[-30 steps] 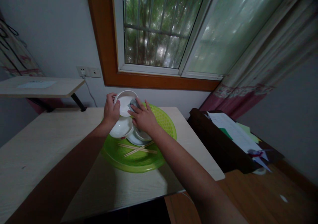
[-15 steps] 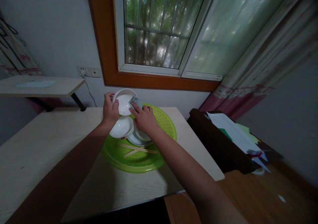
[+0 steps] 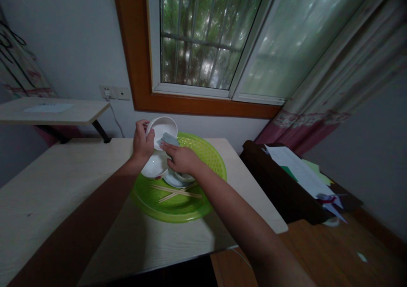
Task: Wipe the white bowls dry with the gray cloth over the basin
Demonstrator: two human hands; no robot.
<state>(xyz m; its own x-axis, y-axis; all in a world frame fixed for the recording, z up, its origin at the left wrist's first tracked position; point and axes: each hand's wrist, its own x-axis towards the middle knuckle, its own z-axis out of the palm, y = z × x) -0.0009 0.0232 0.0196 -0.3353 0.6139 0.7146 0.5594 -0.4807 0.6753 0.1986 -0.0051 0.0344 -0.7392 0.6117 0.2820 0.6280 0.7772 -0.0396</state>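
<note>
My left hand grips a white bowl by its left rim, tilted so that its inside faces me. My right hand presses a grey cloth against the bowl's inner wall, its fingers closed on the cloth. Below them a second white bowl rests in a green plastic basket. Beside it, partly hidden under my right hand, are another bowl and a pale plate. Several wooden chopsticks lie crossed at the basket's front.
The basket stands on a light wooden table. A raised shelf on black legs is at the left. Behind are a barred window and a wall socket. Right of the table, papers lie on a dark brown piece of furniture.
My right hand has slid the cloth left and downward along the bowl's inside, and its fingers have turned to point more leftward. My left hand keeps its hold on the bowl.
</note>
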